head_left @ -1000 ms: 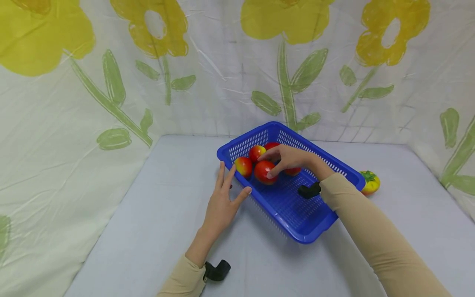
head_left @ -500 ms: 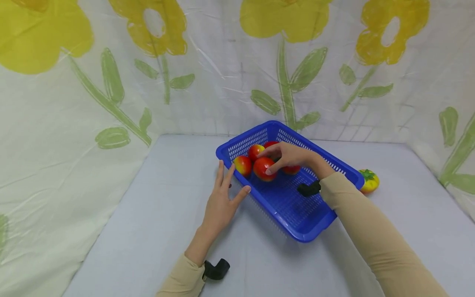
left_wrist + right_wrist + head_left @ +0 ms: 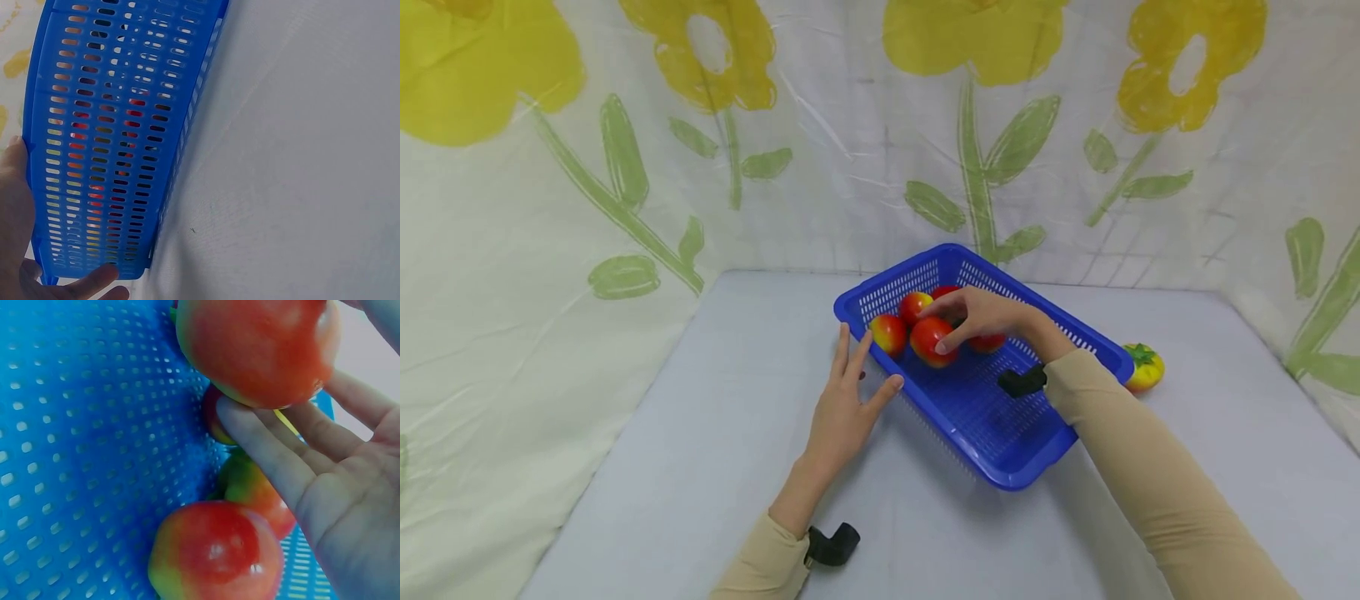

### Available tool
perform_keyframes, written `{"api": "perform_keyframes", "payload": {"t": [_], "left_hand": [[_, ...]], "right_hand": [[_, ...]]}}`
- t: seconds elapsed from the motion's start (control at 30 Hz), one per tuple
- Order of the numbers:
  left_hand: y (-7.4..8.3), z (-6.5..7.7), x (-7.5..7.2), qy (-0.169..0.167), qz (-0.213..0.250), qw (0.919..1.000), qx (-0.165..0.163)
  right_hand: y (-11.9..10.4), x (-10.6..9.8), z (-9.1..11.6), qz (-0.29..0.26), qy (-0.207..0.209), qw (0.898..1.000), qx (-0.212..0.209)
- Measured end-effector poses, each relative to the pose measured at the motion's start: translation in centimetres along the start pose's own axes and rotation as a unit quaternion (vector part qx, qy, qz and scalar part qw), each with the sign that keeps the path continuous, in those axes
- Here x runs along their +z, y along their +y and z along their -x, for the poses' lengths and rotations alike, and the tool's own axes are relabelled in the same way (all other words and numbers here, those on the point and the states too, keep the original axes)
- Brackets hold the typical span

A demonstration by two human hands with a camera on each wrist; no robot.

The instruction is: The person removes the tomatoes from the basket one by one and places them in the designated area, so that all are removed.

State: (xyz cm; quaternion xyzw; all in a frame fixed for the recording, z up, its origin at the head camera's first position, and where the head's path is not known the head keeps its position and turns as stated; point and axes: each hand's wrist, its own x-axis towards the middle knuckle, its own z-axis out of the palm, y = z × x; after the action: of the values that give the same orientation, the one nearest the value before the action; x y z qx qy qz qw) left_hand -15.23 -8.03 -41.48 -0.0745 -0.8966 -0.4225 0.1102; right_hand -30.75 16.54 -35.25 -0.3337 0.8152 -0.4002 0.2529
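Observation:
In the blue plastic basket [image 3: 1000, 425], my right hand [image 3: 992, 317] grips a round red fruit [image 3: 932, 342] between thumb and fingers. From the right wrist view, that fruit [image 3: 259, 350] is red with a yellowish-green underside, and its exact kind is unclear. Several other red-and-yellow fruits lie beside it, among them one [image 3: 889, 335] near the left wall and another [image 3: 215, 550] below my right fingers. My left hand [image 3: 842, 417] touches the basket's left corner and near rim, fingers mostly straight and thumb spread. My right hand partly hides the fruits behind it.
A yellow-and-red fruit with green leaves [image 3: 1145, 368] lies on the white tabletop [image 3: 737, 375], outside the basket's right end. A small dark thing shows partly behind my left fingers. A flower-printed cloth [image 3: 850, 167] hangs behind the table.
Very little differs. The gripped fruit appears slightly higher than a second ago, while my left hand stays at the basket's corner.

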Motion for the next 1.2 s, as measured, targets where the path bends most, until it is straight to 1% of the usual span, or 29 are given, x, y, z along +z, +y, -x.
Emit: {"api": "perform_keyframes", "payload": {"t": [0.23,0.5,0.73,0.87,1.0,1.2], "left_hand": [[-0.1,0.1,0.1,0.007,0.0,1.0,0.005],[-0.1,0.1,0.0,0.011,-0.003,0.9999,0.005],[-0.1,0.1,0.1,0.012,0.0,0.9999,0.006],[-0.1,0.0,0.1,0.01,0.001,0.9999,0.005],[-0.1,0.0,0.1,0.012,0.002,0.9999,0.008],[-0.1,0.0,0.1,0.015,0.004,0.9998,0.014]], "right_hand": [[0.2,0.0,0.0,0.009,0.003,1.0,0.01],[-0.1,-0.2,-0.2,-0.001,0.018,1.0,0.001],[-1.0,-0.2,0.2,0.026,0.034,0.999,0.005],[-1.7,-0.7,0.9,0.045,0.056,0.997,0.009],[-2.7,-1.3,2.1,0.068,0.082,0.994,0.01],[-4.0,-1.8,4.1,0.079,0.109,0.991,0.013]]}}
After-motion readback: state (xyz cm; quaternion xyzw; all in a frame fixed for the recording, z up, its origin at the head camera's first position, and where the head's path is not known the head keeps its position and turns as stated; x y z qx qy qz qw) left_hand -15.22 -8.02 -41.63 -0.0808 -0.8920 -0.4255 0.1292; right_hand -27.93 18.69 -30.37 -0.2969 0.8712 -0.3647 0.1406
